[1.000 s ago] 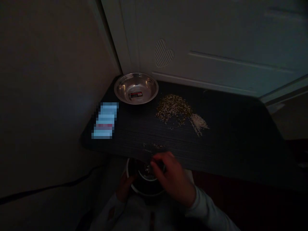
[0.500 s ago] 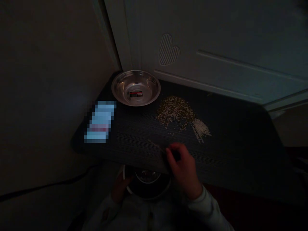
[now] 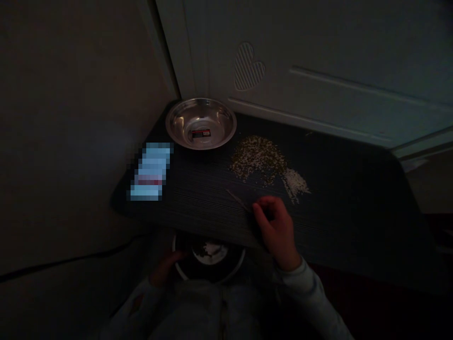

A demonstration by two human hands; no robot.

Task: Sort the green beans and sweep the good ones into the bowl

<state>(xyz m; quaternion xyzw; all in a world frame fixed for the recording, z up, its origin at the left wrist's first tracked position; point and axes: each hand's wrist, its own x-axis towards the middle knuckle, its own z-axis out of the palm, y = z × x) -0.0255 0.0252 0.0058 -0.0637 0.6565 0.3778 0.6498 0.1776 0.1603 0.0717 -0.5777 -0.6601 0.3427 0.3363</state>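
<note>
My right hand (image 3: 274, 226) is closed in a pinch over the front of the dark table. From its fingertips a thin stick (image 3: 238, 199) points to the upper left; its exact kind is too dim to tell. Beyond the hand lies a mixed pile of green and pale grains (image 3: 256, 158), with a smaller heap of white grains (image 3: 296, 183) touching its right side. Below the table's front edge, my left hand (image 3: 165, 267) grips the left rim of a bowl (image 3: 235, 270) with a pale rim. Dark bits (image 3: 200, 249) lie inside that bowl.
A shiny metal basin (image 3: 228, 137) with a label inside stands at the table's back left. A lit, blurred-out screen (image 3: 150, 172) lies at the left edge. Behind the table (image 3: 347, 203) rises a pale panel (image 3: 318, 47) with a heart relief. The room is dim.
My right hand has moved slightly up and right with the stick. The bowl under the table edge has shifted left with my left hand, and dark bits now show in it.
</note>
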